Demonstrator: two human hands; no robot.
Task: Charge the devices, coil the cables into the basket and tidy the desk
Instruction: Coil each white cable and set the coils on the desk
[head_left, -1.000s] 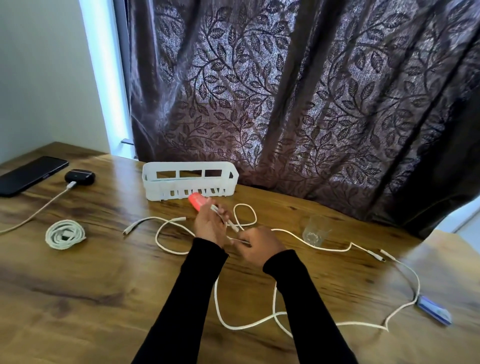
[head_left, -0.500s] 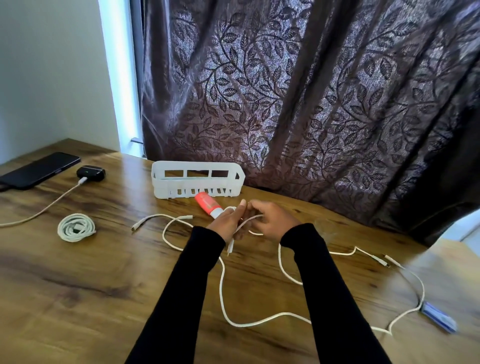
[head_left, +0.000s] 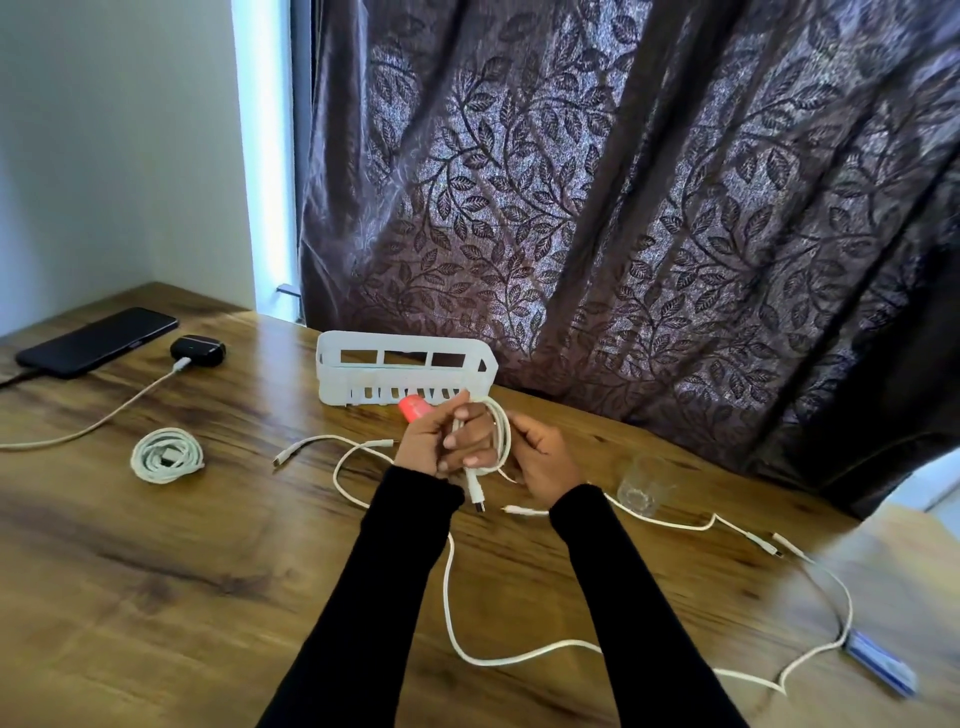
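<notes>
A white cable (head_left: 500, 431) is being wound into loops in the middle of the picture, just in front of the white basket (head_left: 400, 375). The loops are held by the left hand (head_left: 441, 441), which is closed around them, and a plug end hangs down below its fingers. The right hand (head_left: 543, 460) is curled around the cable on the other side, feeding it in. A pink thing (head_left: 413, 406) is seen just behind the left hand; what it is cannot be told.

The long rest of the cable is left lying on the desk (head_left: 182, 571), running down to the lower middle and then out to the lower right of the picture. A clear glass (head_left: 643, 486) is stood right of the hands, very near where the cable runs. If the cable is pulled fast, the glass could be hit and tipped over. The loops could also spring open if they are let go too soon.

At the left, a cable already coiled (head_left: 166, 456) is lying on the desk, not yet in the basket. In the upper left, a black phone (head_left: 98, 340) and a small black case (head_left: 197, 351) are plugged in.
</notes>
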